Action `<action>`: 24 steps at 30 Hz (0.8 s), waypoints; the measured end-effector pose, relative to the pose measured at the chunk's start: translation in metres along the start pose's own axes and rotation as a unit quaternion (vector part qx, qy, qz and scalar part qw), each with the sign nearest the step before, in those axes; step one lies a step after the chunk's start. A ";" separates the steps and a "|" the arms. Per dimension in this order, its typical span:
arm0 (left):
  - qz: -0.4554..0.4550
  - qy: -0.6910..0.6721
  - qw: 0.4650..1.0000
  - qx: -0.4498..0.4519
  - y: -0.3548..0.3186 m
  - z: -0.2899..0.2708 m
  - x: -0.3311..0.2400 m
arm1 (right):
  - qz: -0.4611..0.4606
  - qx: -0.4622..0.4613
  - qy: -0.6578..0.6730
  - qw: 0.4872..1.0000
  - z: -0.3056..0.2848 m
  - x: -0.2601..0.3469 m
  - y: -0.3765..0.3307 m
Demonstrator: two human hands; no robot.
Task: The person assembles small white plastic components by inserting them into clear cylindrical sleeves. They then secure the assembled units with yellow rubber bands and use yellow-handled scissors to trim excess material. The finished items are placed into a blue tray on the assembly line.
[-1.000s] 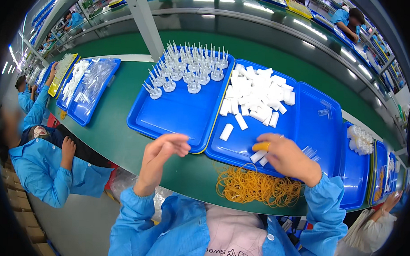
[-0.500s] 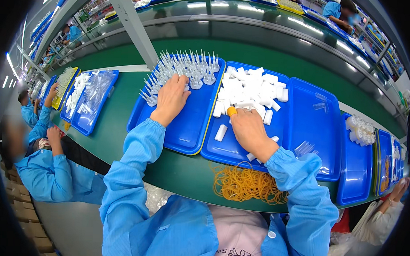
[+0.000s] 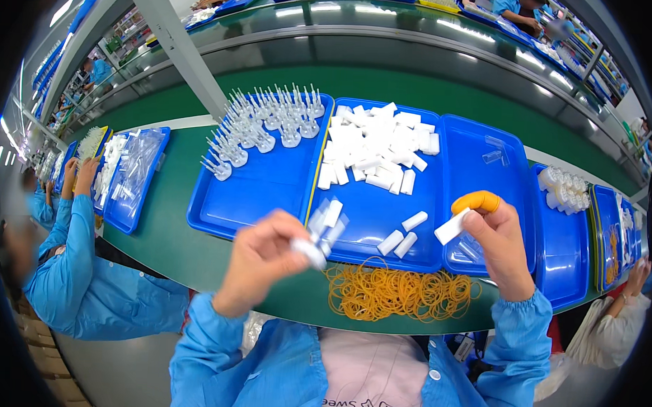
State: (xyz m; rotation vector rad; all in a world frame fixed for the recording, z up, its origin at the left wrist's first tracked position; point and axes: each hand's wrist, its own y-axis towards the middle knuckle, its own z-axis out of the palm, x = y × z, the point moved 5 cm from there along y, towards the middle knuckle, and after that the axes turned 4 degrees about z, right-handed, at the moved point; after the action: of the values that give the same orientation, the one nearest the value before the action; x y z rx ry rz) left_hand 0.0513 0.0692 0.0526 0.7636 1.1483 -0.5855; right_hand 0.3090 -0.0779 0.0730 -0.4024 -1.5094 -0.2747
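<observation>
My left hand (image 3: 263, 259) is closed on the white round base of a clear plastic pronged piece (image 3: 316, 239), which is smeared by motion. Its prongs point up and away from me, and a white block (image 3: 333, 213) shows among them; whether it sits on a prong I cannot tell. My right hand (image 3: 498, 242), with an orange-yellow cover on the index finger, pinches a small white block (image 3: 452, 226) between thumb and index finger. Several more clear pronged pieces (image 3: 260, 122) stand in the left blue tray (image 3: 247, 201). White blocks (image 3: 378, 144) are heaped in the middle blue tray (image 3: 361, 237).
A tangle of yellow-orange rubber bands (image 3: 402, 292) lies along the table's near edge. Right of the middle stands another blue tray (image 3: 478, 173) with a few clear tubes (image 3: 495, 148). Further right, a blue tray holds stacked clear pieces (image 3: 563, 189). A co-worker (image 3: 115, 289) sits at left.
Both hands have pulled back toward me from the trays. My left hand now has a pronged piece, my right a white block. The view has shifted slightly.
</observation>
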 end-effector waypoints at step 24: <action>-0.049 -0.009 0.996 0.079 -0.012 0.072 0.048 | 0.087 0.122 0.170 0.974 0.057 -0.041 -0.029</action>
State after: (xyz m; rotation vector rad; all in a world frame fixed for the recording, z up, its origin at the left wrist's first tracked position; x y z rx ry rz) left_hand 0.0985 0.0037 0.0199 0.8377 1.1375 -0.7705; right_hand 0.2431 -0.0827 0.0359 -0.2721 -1.1466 -0.0144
